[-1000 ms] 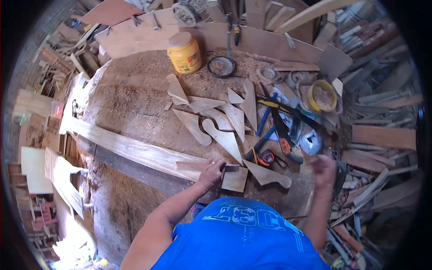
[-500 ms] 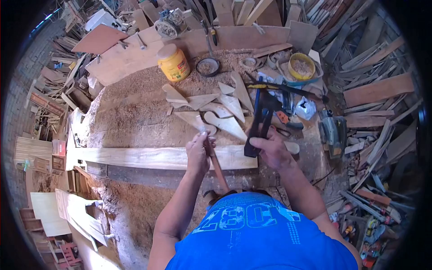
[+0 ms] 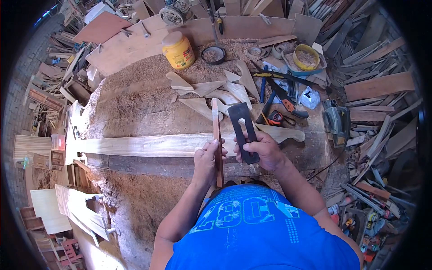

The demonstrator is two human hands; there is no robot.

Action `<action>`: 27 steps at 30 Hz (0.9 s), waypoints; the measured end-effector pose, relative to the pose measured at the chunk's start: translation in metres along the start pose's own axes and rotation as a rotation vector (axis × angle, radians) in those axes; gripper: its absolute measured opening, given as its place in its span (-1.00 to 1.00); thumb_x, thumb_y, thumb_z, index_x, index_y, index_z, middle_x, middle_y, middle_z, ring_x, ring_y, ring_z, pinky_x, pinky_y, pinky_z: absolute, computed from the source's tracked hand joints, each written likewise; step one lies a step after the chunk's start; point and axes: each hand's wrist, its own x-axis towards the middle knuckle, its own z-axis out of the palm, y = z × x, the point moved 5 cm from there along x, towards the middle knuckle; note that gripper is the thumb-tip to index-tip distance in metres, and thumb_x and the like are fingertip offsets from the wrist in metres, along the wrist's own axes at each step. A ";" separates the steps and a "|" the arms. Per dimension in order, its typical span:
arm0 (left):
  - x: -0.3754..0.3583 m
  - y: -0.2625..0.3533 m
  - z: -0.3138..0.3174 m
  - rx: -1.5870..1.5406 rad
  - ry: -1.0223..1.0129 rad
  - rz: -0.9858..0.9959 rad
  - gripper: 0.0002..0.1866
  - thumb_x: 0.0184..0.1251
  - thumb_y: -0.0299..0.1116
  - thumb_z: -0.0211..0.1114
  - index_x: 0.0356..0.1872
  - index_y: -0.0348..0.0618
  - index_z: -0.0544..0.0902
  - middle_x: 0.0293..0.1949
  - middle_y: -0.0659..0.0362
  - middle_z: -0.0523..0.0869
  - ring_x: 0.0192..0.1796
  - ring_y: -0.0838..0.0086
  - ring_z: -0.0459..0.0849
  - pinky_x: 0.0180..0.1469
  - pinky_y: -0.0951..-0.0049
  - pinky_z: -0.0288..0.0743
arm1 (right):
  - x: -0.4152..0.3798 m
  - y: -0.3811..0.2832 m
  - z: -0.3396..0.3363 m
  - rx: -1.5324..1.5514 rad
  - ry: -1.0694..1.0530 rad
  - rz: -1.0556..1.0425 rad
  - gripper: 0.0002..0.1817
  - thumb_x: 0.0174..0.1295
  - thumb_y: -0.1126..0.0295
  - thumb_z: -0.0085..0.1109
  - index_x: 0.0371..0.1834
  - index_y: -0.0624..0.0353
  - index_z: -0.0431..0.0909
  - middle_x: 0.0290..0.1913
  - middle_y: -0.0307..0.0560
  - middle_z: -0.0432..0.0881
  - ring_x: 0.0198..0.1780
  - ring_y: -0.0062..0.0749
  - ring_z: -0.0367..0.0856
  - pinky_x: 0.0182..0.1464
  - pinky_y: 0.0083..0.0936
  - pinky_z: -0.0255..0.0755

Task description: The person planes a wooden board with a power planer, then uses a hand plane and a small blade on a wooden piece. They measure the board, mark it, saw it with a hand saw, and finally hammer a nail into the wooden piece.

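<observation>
My left hand [image 3: 207, 159] is closed around a narrow reddish-brown wooden stick [image 3: 217, 135], held upright with its pale end pointing away from me. Beside it, my right hand [image 3: 267, 150] grips a dark, flat plane blade [image 3: 237, 113] with a long slot through it, thumb on its near end. Stick and blade are side by side, a small gap between them. Beneath both hands a long pale board [image 3: 144, 146] lies across the workbench [image 3: 130, 119]. Several curved wooden cut-outs [image 3: 198, 110] lie past the board, and another cut-out [image 3: 283, 133] sits by my right hand.
A yellow jar [image 3: 178, 53], a dark round dish [image 3: 213, 56] and a yellow bowl [image 3: 306, 57] stand toward the back among shavings. A saw with an orange handle [image 3: 288, 105] and a red tape measure [image 3: 275, 118] lie at right, near a power tool [image 3: 337, 123]. Scrap wood [image 3: 378, 112] is piled beyond.
Both hands have come nearer each other. The stick now stands upright, its pale end raised. My right hand has brought the blade left and turned its slotted face into view.
</observation>
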 end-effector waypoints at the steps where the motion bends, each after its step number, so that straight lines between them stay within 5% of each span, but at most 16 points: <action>1: 0.000 0.002 0.001 0.000 -0.012 0.001 -0.61 0.54 -0.12 0.18 0.04 -0.29 0.63 -0.39 0.18 0.69 -0.38 0.58 0.64 -0.27 0.60 0.52 | 0.001 0.000 0.001 0.001 -0.002 -0.005 -0.66 0.27 0.56 0.04 0.12 0.37 0.51 -0.14 0.03 0.69 -0.20 -0.31 0.72 -0.09 -0.35 0.63; 7: -0.011 0.014 0.009 -0.022 -0.059 0.016 -0.63 0.56 -0.13 0.16 -0.01 -0.31 0.63 -0.43 0.19 0.68 -0.43 0.59 0.60 -0.31 0.60 0.49 | 0.004 0.002 0.007 -0.239 0.080 -0.079 -0.69 0.44 0.35 0.09 0.14 0.29 0.53 -0.14 -0.11 0.67 -0.25 -0.55 0.62 -0.20 -0.57 0.52; 9: -0.013 0.017 0.012 -0.007 -0.055 0.030 -0.63 0.56 -0.13 0.16 -0.03 -0.31 0.63 -0.43 0.19 0.67 -0.43 0.59 0.59 -0.32 0.60 0.49 | 0.003 -0.001 0.002 -0.586 0.230 -0.113 -0.64 0.45 0.29 0.12 0.17 0.29 0.51 -0.20 -0.21 0.61 -0.33 -0.64 0.50 -0.27 -0.64 0.41; 14: -0.013 0.019 0.019 0.013 -0.063 0.040 -0.62 0.56 -0.11 0.14 -0.09 -0.29 0.65 -0.46 0.19 0.65 -0.45 0.57 0.57 -0.35 0.56 0.46 | 0.005 -0.007 0.008 -0.399 0.247 -0.138 -0.60 0.45 0.17 0.16 0.15 0.26 0.50 -0.29 -0.31 0.49 -0.26 -0.67 0.42 -0.29 -0.65 0.33; 22: -0.001 0.010 0.018 -0.086 -0.094 -0.115 -0.59 0.55 -0.04 0.14 -0.26 -0.23 0.65 -0.51 0.16 0.63 -0.51 0.50 0.55 -0.42 0.52 0.44 | 0.016 0.003 0.008 -0.411 0.272 -0.047 -0.55 0.25 0.21 0.40 0.02 0.33 0.51 -0.20 -0.18 0.62 -0.16 -0.55 0.57 -0.09 -0.52 0.49; 27: -0.001 0.008 0.021 -0.031 -0.008 -0.113 -0.57 0.55 -0.02 0.13 -0.30 -0.22 0.65 -0.54 0.18 0.62 -0.52 0.51 0.55 -0.44 0.51 0.43 | 0.020 0.009 0.004 -0.486 0.292 -0.104 -0.55 0.27 0.18 0.38 0.00 0.32 0.52 -0.23 -0.17 0.62 -0.19 -0.57 0.57 -0.14 -0.53 0.50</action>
